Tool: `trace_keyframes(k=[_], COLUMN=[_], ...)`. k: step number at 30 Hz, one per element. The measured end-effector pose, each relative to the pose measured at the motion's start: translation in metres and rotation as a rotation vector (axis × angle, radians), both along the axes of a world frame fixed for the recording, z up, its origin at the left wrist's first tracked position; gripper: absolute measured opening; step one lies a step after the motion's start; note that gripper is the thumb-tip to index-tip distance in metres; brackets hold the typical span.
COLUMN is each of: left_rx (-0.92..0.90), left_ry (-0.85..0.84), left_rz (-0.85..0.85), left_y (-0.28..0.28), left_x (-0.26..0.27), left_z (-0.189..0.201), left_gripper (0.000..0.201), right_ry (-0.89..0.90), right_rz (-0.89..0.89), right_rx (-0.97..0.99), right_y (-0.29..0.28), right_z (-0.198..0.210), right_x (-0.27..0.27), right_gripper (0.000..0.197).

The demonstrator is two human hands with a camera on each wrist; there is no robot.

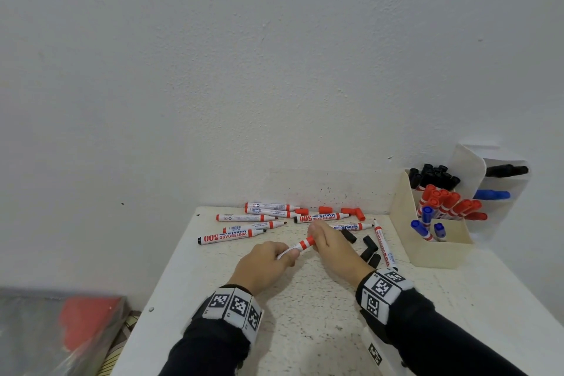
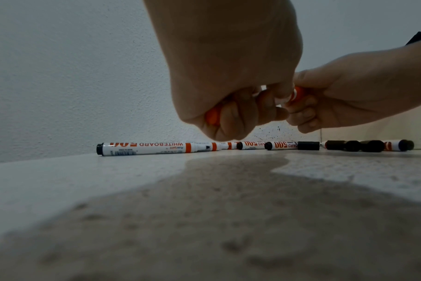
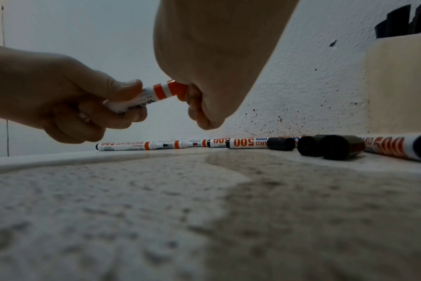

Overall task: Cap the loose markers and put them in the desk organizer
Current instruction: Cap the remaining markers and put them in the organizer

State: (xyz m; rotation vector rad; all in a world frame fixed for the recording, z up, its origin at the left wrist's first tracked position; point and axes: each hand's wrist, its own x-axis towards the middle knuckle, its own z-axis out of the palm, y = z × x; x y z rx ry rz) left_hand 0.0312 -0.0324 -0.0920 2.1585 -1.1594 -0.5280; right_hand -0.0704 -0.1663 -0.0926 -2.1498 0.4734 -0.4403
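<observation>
Both hands hold one white-and-red whiteboard marker (image 1: 300, 246) just above the table. My left hand (image 1: 268, 262) grips its barrel (image 3: 137, 98), fingers curled round it. My right hand (image 1: 331, 243) is curled round the red cap (image 3: 179, 90) at the marker's far end; the cap sits against the barrel. Several uncapped markers (image 1: 232, 236) lie along the wall. Loose red caps (image 1: 354, 212) and black caps (image 1: 369, 246) lie near them. The cream desk organizer (image 1: 433, 250) stands at the right and holds several capped red, blue and black markers.
The white speckled table (image 1: 305, 314) ends at a left edge with a drop beside it. A red and grey object (image 1: 82, 317) lies blurred below on the left. The wall (image 1: 274, 70) runs close behind the markers.
</observation>
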Motion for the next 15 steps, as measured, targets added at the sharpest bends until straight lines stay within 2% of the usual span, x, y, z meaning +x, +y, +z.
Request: trace_keyframes(k=[3, 6, 8, 10, 12, 15], left_rx=[-0.002, -0.125, -0.151, -0.058, 0.121, 0.362], left_ry=[-0.080, -0.085, -0.247, -0.370, -0.326, -0.270], left_rz=[0.027, 0.145, 0.299, 0.468, 0.581, 0.539], left_y=[-0.001, -0.002, 0.001, 0.004, 0.007, 0.007], left_x=[-0.001, -0.003, 0.000, 0.004, 0.007, 0.008], left_z=[-0.001, 0.002, 0.005, 0.004, -0.002, -0.008], left_gripper=[0.035, 0.041, 0.040, 0.037, 0.039, 0.054], right_ry=[-0.036, -0.089, -0.126, -0.185, -0.253, -0.317], right_rz=[-0.025, -0.055, -0.089, -0.127, -0.149, -0.191], right_rx=[0.019, 0.040, 0.086, 0.142, 0.201, 0.231], right_y=[0.002, 0.002, 0.001, 0.000, 0.000, -0.001], right_z=[0.000, 0.001, 0.001, 0.001, 0.003, 0.008], right_x=[0.001, 0.001, 0.002, 0.001, 0.000, -0.004], right_gripper=[0.028, 0.024, 0.022, 0.020, 0.014, 0.007])
